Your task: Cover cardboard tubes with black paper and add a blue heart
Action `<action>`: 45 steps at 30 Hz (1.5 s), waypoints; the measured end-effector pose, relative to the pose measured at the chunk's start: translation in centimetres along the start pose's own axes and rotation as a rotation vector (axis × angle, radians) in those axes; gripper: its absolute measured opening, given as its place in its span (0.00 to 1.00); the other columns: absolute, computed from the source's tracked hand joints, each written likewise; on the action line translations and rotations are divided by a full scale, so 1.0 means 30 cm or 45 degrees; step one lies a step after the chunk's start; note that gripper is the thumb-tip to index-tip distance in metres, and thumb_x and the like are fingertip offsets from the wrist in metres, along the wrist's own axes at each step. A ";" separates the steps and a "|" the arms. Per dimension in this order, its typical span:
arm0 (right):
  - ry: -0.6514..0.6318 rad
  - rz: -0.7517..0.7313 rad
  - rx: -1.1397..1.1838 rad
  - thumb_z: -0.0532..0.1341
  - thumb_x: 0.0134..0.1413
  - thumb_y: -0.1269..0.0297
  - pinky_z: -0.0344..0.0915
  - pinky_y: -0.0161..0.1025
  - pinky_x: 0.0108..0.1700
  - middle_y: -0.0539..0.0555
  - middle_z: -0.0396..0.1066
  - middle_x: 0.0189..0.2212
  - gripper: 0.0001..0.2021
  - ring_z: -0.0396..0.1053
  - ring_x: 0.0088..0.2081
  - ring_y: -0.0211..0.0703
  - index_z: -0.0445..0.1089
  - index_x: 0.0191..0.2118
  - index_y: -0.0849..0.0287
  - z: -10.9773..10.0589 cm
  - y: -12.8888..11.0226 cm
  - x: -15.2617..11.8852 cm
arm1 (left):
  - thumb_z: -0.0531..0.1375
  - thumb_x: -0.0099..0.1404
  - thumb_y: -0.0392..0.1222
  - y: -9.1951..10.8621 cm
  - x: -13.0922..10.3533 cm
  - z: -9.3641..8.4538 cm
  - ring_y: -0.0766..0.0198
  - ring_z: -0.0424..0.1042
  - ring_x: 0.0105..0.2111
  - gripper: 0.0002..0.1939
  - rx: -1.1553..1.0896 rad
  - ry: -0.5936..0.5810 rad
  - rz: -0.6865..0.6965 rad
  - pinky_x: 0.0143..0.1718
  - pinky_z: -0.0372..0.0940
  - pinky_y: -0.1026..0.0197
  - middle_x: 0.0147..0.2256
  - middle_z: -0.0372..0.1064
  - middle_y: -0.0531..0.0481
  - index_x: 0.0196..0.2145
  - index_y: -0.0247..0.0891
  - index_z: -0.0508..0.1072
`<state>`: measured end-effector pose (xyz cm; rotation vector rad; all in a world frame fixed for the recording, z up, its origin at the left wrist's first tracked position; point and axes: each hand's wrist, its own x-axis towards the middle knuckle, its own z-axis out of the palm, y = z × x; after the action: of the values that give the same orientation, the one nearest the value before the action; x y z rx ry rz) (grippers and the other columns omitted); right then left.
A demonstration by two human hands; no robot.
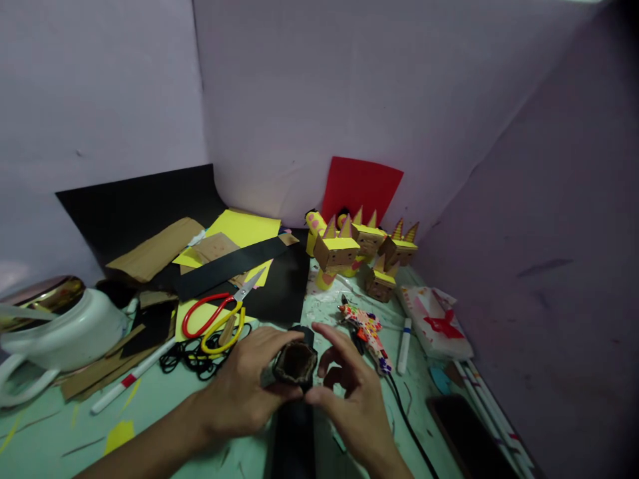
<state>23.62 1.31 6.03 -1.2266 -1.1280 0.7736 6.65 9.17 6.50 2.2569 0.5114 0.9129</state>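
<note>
At the table point(160, 402), the left hand point(247, 376) grasps a dark tube point(287, 374); the right hand point(352, 389) curves unclenched beside it, gripping nothing. Overtight squeezing could crush the tube.

Bare all the way, the left hand point(249, 379) ran straight into a slim, uncovered forearm point(174, 426)! And the right hand point(357, 396) matched it, slender-fingered, bare to the wrist point(382, 452), nails too blurred to read.

Left fingers point(277, 338) around dark tube point(298, 366), right fingers point(340, 344) beside.
</note>
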 end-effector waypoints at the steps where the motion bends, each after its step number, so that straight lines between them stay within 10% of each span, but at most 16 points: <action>1: -0.042 -0.075 -0.008 0.73 0.35 0.60 0.65 0.33 0.28 0.55 0.71 0.49 0.27 0.71 0.37 0.44 0.74 0.48 0.46 0.007 -0.005 -0.005 | 0.60 0.56 0.34 0.001 0.002 0.002 0.53 0.72 0.40 0.23 0.007 -0.059 0.064 0.42 0.66 0.52 0.41 0.73 0.42 0.50 0.36 0.67; 8: 0.045 -0.113 -0.003 0.75 0.33 0.64 0.67 0.41 0.45 0.54 0.73 0.41 0.22 0.70 0.44 0.50 0.77 0.41 0.48 0.032 -0.009 -0.006 | 0.55 0.59 0.29 0.021 0.001 0.014 0.58 0.73 0.45 0.23 -0.115 -0.083 -0.030 0.47 0.67 0.59 0.47 0.74 0.44 0.53 0.39 0.66; 19: 0.198 -0.304 -0.023 0.72 0.37 0.71 0.64 0.34 0.28 0.49 0.74 0.23 0.10 0.69 0.25 0.39 0.79 0.29 0.51 0.049 0.013 -0.028 | 0.60 0.59 0.29 0.000 -0.034 0.056 0.64 0.78 0.33 0.15 -0.089 0.281 0.086 0.37 0.69 0.68 0.34 0.79 0.52 0.42 0.44 0.75; 32: 0.183 -0.393 -0.024 0.72 0.40 0.70 0.63 0.35 0.28 0.49 0.74 0.23 0.10 0.69 0.25 0.40 0.79 0.31 0.49 0.056 0.013 -0.026 | 0.61 0.57 0.28 0.011 -0.031 0.059 0.61 0.78 0.32 0.18 -0.173 0.317 0.139 0.37 0.70 0.65 0.35 0.80 0.51 0.43 0.45 0.77; 39: -0.246 -0.016 0.370 0.70 0.38 0.46 0.64 0.46 0.50 0.58 0.70 0.47 0.29 0.68 0.48 0.52 0.74 0.48 0.51 0.001 0.016 0.003 | 0.66 0.56 0.47 -0.011 0.004 0.009 0.58 0.75 0.33 0.14 -0.886 -0.029 -0.438 0.33 0.67 0.62 0.32 0.77 0.47 0.38 0.38 0.78; 45: -0.520 0.376 0.736 0.76 0.26 0.53 0.66 0.49 0.48 0.57 0.68 0.53 0.48 0.71 0.46 0.52 0.61 0.59 0.44 0.034 0.033 -0.013 | 0.62 0.59 0.55 -0.024 0.016 -0.014 0.52 0.69 0.42 0.20 -1.108 -0.266 -0.323 0.43 0.65 0.55 0.41 0.69 0.40 0.40 0.35 0.76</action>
<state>22.65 1.49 4.95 -0.7626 -0.9463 1.5063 6.59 10.13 6.45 1.4300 0.2240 0.5914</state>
